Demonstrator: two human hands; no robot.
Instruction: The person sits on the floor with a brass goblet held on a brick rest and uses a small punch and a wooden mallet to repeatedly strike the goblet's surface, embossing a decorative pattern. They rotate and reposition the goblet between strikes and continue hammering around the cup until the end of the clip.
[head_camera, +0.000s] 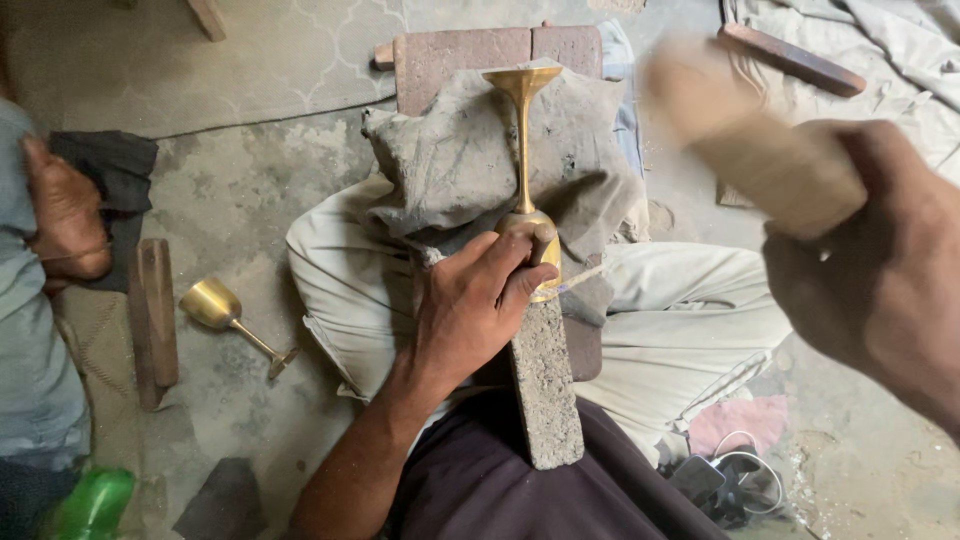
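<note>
Head view: we see our left hand (475, 300) wrapped around the bowl of a brass goblet (524, 160), which lies stem-forward on a grey cloth (450, 170) draped over a block, its rim against a rough stone bar (545, 385) running across our lap. Our right hand (880, 270) is raised and closed on a wooden mallet (745, 135), blurred with motion. We judge the thumb and fingers sit close to the striking spot, so a misplaced blow could catch them; a loose hold could let the goblet roll off the cloth or dent. A second brass goblet (225, 315) lies on the floor near another person's hand (65, 210).
</note>
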